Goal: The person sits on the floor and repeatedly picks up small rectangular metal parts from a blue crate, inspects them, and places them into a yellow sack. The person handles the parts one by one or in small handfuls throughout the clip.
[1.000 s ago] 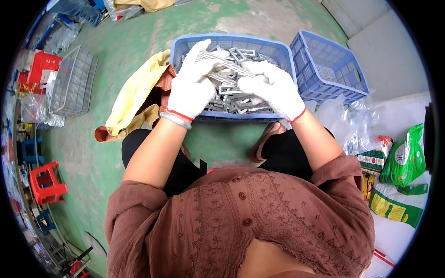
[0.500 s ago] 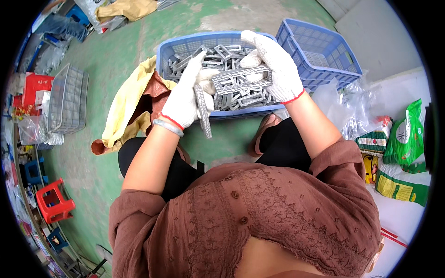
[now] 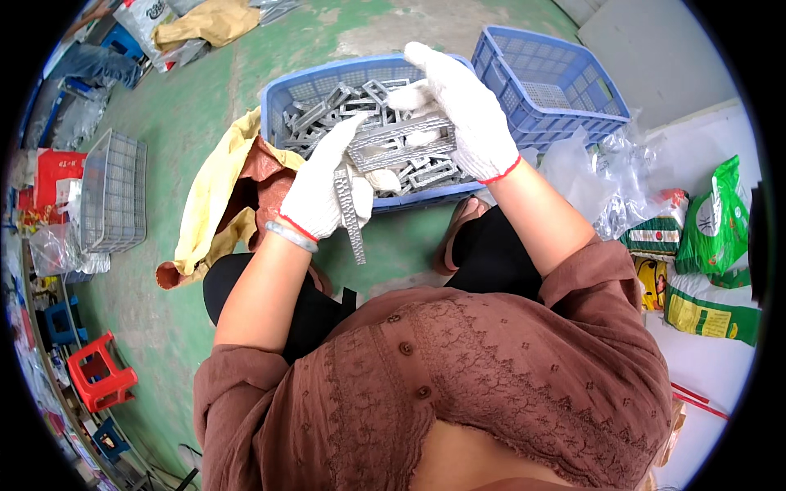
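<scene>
Both gloved hands (image 3: 393, 147) grip a grey metal frame (image 3: 399, 141) (perhaps several) over the blue crate (image 3: 282, 94).

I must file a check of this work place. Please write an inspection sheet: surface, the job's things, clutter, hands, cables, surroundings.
Surface: green floor, worn pale in patches.
Job's things: blue crate full of grey metal frames; one frame held between both hands; a metal strip hangs below the left hand.
Clutter: yellow and brown cloth beside the crate; clear plastic bags; green packets.
Hands: left hand and right hand, both in white gloves, grip the frame.
Cables: nothing seen.
Surroundings: second blue crate, grey wire basket, red stool.
</scene>
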Available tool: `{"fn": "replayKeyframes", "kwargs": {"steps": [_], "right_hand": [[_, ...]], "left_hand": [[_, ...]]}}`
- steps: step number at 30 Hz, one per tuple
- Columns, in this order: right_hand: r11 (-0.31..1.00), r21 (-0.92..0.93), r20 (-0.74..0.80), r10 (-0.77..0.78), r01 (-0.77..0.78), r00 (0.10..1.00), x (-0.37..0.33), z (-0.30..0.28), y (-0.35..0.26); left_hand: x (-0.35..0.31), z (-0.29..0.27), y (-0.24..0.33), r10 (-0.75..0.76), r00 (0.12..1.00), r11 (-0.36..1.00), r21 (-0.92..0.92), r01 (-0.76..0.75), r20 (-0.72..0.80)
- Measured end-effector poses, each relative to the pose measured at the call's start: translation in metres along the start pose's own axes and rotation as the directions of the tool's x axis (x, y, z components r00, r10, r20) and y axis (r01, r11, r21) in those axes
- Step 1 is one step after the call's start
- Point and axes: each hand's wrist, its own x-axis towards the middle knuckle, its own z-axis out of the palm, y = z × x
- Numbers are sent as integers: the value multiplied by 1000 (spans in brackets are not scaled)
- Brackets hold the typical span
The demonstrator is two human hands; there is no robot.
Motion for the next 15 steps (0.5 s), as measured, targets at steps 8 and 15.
{"fn": "replayKeyframes", "kwargs": {"steps": [8, 15], "right_hand": [[940, 272, 50, 199, -205, 979, 15, -7, 19], [882, -125, 263, 470, -454, 842, 13, -28, -5]], "left_hand": [[1, -2, -1, 134, 989, 981, 146, -124, -63], [4, -12, -1, 240, 970, 953, 198, -229, -35]]}}
